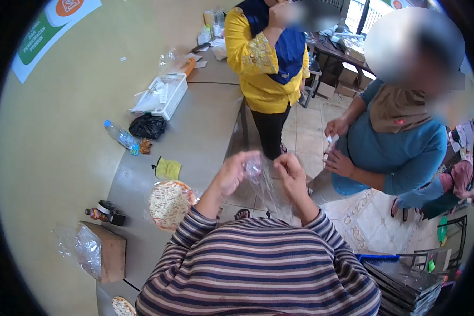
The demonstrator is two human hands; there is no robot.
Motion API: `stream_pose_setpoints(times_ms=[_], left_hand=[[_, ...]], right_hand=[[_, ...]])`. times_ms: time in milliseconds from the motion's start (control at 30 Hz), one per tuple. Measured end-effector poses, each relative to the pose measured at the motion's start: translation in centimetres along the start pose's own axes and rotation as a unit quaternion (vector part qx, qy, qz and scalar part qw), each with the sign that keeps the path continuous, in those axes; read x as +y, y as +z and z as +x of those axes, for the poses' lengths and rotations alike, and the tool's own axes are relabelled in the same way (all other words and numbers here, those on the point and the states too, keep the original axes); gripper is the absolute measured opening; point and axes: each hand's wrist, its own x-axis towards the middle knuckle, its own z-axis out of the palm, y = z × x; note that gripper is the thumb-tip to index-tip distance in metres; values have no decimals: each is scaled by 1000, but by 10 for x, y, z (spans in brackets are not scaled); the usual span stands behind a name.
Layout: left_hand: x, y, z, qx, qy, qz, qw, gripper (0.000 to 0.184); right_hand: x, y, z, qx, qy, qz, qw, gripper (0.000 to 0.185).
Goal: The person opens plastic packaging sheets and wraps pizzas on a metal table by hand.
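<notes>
Clear plastic film [266, 189] hangs between my two hands, in front of my striped shirt. My left hand [236, 173] is closed on a bunched part of it. My right hand [291, 174] is pinched at the other side of the film, its fingertips together. On the grey table [200, 124], left of my left forearm, lies a round pizza [171, 204] with pale topping, with clear plastic around its edge. A yellow-green pouch [168, 168] lies just beyond the pizza.
Along the wall are a white basket [175, 97], black bag [147, 126], bottle [121, 136] and cardboard box [110, 253] with plastic. Another pizza [122, 306] is at bottom left. Two people stand ahead, in yellow [258, 79] and blue [405, 152]. Stacked trays [405, 284] are at right.
</notes>
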Motion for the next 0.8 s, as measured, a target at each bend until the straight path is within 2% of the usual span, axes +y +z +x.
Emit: stream_pose_setpoints(times_ms=[67,167,200,300,333,433,467,600,800], left_hand=[[6,1,-1,1,6,-36,999,37],[10,14,-7,12,15,-23,1000,35],[11,22,-11,13,9,-24,1000,34],[4,37,-15,-6,-17,-5,1000,33],[2,43,-17,-7,-18,5,1000,33],[-4,57,-20,-8,-22,39,999,33],[-7,59,-20,-5,-20,56,998,33],[-17,56,-26,33,2,170,985,32],[-16,47,-31,96,53,256,960,31]], right_hand=[[10,-5,0,-2,75,90,993,10],[0,-7,-1,6,-45,65,997,19],[-3,-9,-2,-28,-55,67,996,29],[-17,-5,-10,-27,0,92,995,32],[-16,-6,-9,-42,-44,60,996,30],[-10,-12,-17,-56,-89,17,994,24],[-5,-13,-20,-41,-99,16,994,16],[-9,-19,-32,5,38,181,983,10],[-14,-36,-40,18,55,260,964,6]])
